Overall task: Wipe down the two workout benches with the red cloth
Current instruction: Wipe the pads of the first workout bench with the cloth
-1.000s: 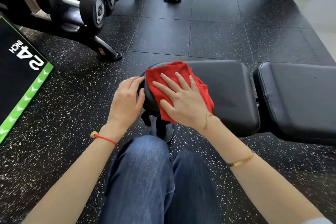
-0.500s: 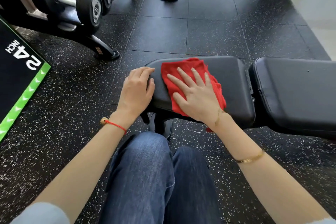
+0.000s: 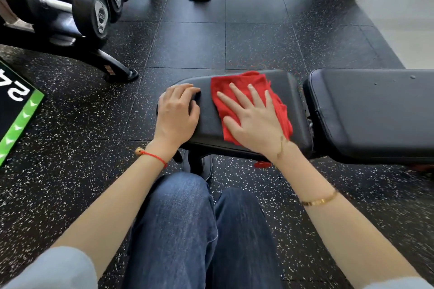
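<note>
While flat on red cloth (image 3: pixel 243 78) — right hand (image 3: pixel 257 125)

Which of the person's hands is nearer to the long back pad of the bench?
Right. The right hand lies flat on the red cloth on the seat pad, close to the back pad; the left hand rests at the seat pad's opposite end.

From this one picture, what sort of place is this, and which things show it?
Most likely a gym's weights area: dumbbells on a rack at the left, a padded black bench under the red cloth, and speckled rubber floor tiles.
</note>
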A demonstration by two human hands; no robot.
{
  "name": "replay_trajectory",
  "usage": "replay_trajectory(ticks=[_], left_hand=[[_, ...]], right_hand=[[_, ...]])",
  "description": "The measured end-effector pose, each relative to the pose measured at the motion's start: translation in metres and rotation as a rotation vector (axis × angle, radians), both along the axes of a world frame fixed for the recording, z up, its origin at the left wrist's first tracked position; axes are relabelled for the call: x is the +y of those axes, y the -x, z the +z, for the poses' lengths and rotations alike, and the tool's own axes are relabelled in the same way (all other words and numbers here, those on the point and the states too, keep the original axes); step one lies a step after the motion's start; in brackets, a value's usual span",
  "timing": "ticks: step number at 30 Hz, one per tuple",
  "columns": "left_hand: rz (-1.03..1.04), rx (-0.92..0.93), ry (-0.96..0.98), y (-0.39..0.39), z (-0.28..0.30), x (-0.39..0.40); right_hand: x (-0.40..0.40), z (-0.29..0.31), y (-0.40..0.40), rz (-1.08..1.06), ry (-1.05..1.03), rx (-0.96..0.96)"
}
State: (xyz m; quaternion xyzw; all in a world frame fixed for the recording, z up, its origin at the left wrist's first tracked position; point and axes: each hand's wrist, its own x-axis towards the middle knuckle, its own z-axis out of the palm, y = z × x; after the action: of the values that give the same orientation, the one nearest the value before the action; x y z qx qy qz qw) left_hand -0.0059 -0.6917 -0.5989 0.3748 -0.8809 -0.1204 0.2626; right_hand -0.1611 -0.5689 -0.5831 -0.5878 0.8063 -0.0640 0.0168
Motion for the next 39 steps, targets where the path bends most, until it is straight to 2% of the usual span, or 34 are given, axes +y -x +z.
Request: replay_trajectory(ticks=[2, 5, 8, 10, 13, 17, 21, 26, 32, 36, 39], left_hand=[[-0.007, 0.018, -0.003, -0.001, -0.001, 0.0], [-0.013, 0.036, 0.001, -0.001, -0.002, -0.001], [0.005, 0.032, 0.006, 0.0, -0.004, 0.0], [0.018, 0.035, 0.0, 0.001, -0.005, 0.0], [0.028, 0.041, -0.006, 0.002, -0.005, 0.001], [0.036, 0.037, -0.015, -0.002, -0.003, 0.001], [0.038, -0.023, 0.042, -0.011, 0.001, 0.003], [0.06, -0.024, 0.034, -0.043, 0.007, 0.006], [0.15, 0.033, 0.02, -0.073, 0.012, 0.002], [0.153, 0.067, 0.004, -0.071, 0.012, 0.005], [0.113, 0.06, -0.006, -0.062, 0.011, 0.008]], right_hand=[[0.023, -0.001, 0.002, 0.017, 0.013, 0.009], [0.035, -0.001, 0.03, -0.085, 0.005, -0.016], [0.011, 0.003, 0.065, -0.249, -0.036, -0.077], [-0.016, 0.009, 0.072, -0.286, -0.061, -0.109], [-0.041, 0.008, 0.041, -0.137, -0.069, -0.076], [-0.014, 0.0, -0.004, 0.07, -0.013, -0.006], [0.005, 0.0, 0.019, 0.053, 0.005, -0.029], [-0.049, 0.005, 0.033, -0.103, -0.043, -0.091], [-0.087, 0.002, -0.039, 0.151, -0.067, -0.056], [-0.046, 0.002, -0.064, 0.308, -0.026, -0.025], [-0.005, -0.001, -0.047, 0.274, 0.025, 0.0]])
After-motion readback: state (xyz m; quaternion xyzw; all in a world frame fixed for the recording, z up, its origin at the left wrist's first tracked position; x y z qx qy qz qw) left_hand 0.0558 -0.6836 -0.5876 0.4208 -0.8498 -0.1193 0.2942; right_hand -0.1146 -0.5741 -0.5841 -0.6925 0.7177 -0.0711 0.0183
